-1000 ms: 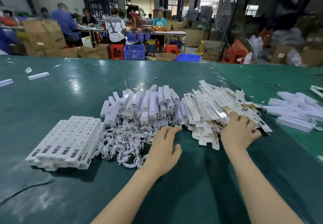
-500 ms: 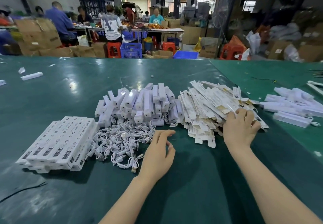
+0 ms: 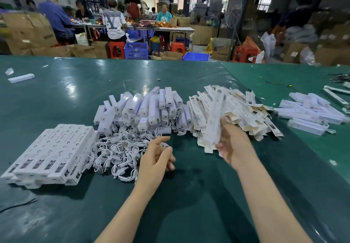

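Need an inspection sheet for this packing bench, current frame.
Surface: green table, glossy, few scraps at the far side.
Job's things: flat carton held over the carton pile; white units heaped centre; packed boxes stacked left.
Clutter: loose unit far left; more units right.
Hands: right hand grips the flat carton; left hand open, holding nothing, beside the cable heap.
Cables: cable heap white, tangled; black lead near left edge.
Surroundings: workers at far tables, cardboard boxes, blue crate.

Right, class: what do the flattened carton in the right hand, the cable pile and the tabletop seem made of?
Flattened carton in the right hand: thin printed cardboard, matt; it lies flat with end tabs. Cable pile: probably white plastic-sheathed wire; smooth, looped. Tabletop: green sheet, maybe vinyl; glossy lamp reflections.
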Demonstrator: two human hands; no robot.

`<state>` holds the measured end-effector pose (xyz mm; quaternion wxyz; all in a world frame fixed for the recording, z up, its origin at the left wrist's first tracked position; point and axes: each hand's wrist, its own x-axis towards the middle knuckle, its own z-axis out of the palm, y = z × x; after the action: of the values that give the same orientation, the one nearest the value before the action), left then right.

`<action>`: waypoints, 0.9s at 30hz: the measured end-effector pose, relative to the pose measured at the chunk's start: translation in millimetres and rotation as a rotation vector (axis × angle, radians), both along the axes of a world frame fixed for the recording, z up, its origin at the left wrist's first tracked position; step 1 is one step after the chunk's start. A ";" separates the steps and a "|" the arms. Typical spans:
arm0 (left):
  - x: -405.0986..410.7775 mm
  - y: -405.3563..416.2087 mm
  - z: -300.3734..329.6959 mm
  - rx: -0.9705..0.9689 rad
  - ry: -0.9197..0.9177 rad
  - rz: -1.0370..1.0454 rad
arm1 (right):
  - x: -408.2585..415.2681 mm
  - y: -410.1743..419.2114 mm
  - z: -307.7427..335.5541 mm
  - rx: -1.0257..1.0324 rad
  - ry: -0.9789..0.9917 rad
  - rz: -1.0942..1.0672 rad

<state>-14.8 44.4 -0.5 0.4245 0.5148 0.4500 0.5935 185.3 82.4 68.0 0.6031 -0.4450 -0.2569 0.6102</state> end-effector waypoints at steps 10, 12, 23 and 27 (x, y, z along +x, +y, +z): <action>2.4 -4.1 9.7 -0.165 -0.274 -0.219 | -42.9 -32.1 -45.5 0.218 -0.436 0.470; -1.4 -2.3 8.4 -0.181 -0.289 -0.209 | -47.4 -34.1 -50.1 0.267 -0.629 0.467; 1.3 -4.1 6.5 -0.122 0.083 -0.459 | -47.0 -30.9 -50.6 0.369 -0.573 0.131; 13.0 -9.2 28.4 -0.333 0.066 -0.491 | -46.8 -30.3 -53.8 0.361 -0.591 0.116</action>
<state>-1.8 35.1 27.9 0.6189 0.5508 0.4167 0.3740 138.4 52.1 14.2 0.5360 -0.4731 -0.5492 0.4328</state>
